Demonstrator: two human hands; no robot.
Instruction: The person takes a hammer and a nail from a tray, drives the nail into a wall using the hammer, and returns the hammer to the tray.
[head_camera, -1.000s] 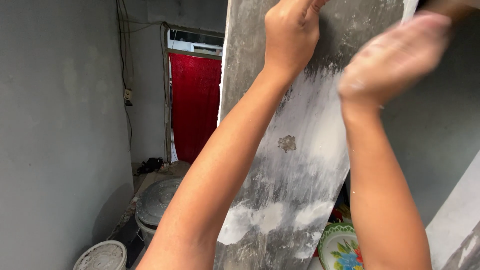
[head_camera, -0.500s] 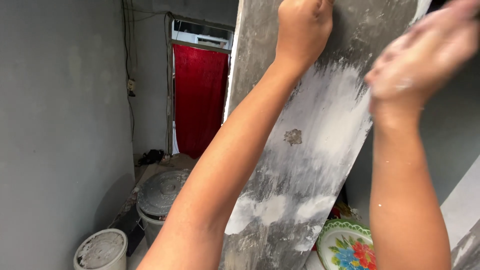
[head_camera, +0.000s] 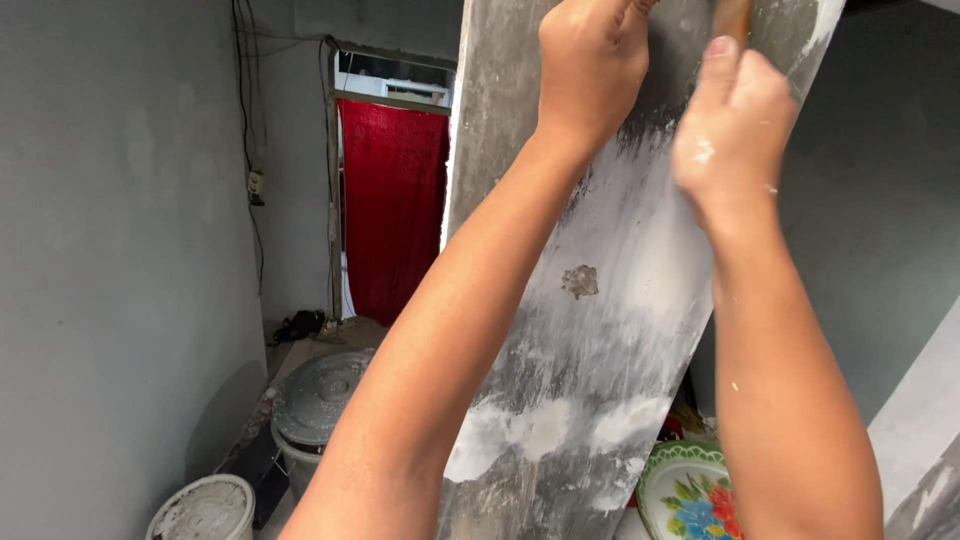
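I have both forearms raised in front of the lens toward a tall grey board that leans upright before me. My left hand is clenched into a fist against the board's upper face; whether it encloses anything I cannot tell. My right hand, dusted with white flecks, is wrapped around a brown wooden handle whose working end is out of frame. I judge the step in hand to be working white filler over the board; continuing calls for steady pressure along the streaked patch. The board is flat, rough and smeared white. Lower down sit a floral enamel basin, a lidded grey bin and a white bucket. Beyond hangs a red curtain in a doorway.
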